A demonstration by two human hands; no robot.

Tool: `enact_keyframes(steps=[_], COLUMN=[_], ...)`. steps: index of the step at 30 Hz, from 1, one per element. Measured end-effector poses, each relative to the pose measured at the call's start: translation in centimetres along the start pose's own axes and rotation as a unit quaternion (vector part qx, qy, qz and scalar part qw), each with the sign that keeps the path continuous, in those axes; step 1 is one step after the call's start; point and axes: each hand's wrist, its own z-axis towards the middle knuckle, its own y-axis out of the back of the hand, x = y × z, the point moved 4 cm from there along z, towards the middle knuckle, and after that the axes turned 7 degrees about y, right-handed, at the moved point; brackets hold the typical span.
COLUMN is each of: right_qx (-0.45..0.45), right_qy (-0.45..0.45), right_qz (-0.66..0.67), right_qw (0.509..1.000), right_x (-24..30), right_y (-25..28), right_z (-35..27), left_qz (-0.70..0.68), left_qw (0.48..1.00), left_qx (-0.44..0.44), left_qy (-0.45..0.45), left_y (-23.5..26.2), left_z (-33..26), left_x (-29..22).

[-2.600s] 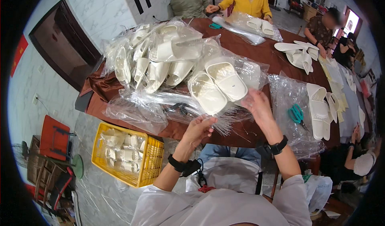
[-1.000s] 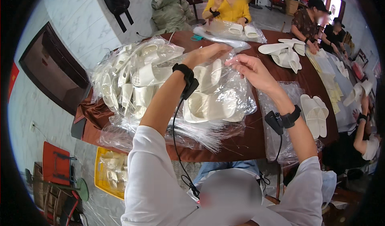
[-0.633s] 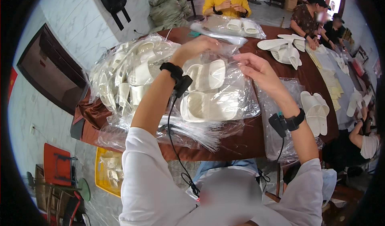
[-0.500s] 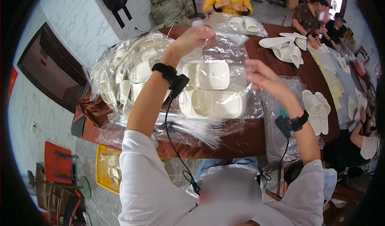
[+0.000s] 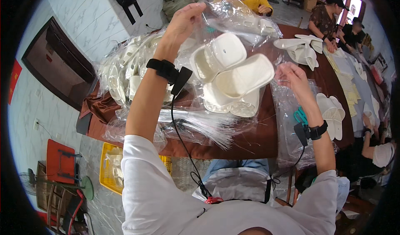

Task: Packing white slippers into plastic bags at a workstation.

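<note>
Several white slide slippers [image 5: 243,77] lie tilted at angles inside a clear plastic bag [image 5: 227,3] in front of me. My left hand [image 5: 185,21] is raised at the far left of the bag, its fingers closed on the bag's upper edge. To the right of the slippers, my right hand [image 5: 295,77] has its fingers pinched together at the bag's right side; the thin film there is hard to make out. Below the slippers lies a bundle of thin white ties [image 5: 204,124]. Teal-handled scissors [image 5: 301,116] lie beside my right forearm.
A heap of bagged white slippers [image 5: 125,68] covers the table's left. Flat clear bags [image 5: 291,141] and loose slippers [image 5: 332,114] lie to the right on the brown tablecloth [image 5: 266,139]. A yellow crate [image 5: 109,168] stands below left. Co-workers are around the far and right sides.
My left hand has risen away from me, pulling the bag's edge up. The slippers have shifted from lying flat to tilted. My right hand has moved slightly right and its fingers have closed.
</note>
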Motion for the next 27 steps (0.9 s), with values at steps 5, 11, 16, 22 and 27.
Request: enact_keyframes(steps=[5,11,16,22,27], right_qx=[-0.009,-0.102,-0.137,-0.034,-0.101], right_qy=[0.025,0.065,0.123,0.034,0.083], right_qz=[0.025,-0.020,0.096,0.064,0.100], right_qw=[0.999,0.992,0.978,0.997,0.986], right_x=[-1.4,1.2,1.7,-1.2,0.2], right_y=[-0.7,0.3,0.3,-0.6,0.1], right_z=[0.5,2.0,3.3,3.6,3.6], left_qz=[-0.052,-0.063,-0.066,-0.119,-0.079], left_qw=[0.998,0.996,0.997,0.992,0.988], left_qx=[0.035,-0.056,-0.046,-0.029,0.011], left_qy=[-0.005,0.010,-0.009,-0.031,-0.131], left_y=[-1.2,0.0,-0.2,0.2,-1.0], left_z=[-0.1,-1.0,-0.5,1.5,2.7], left_x=[-0.1,-1.3,-2.1,-2.1,-4.3])
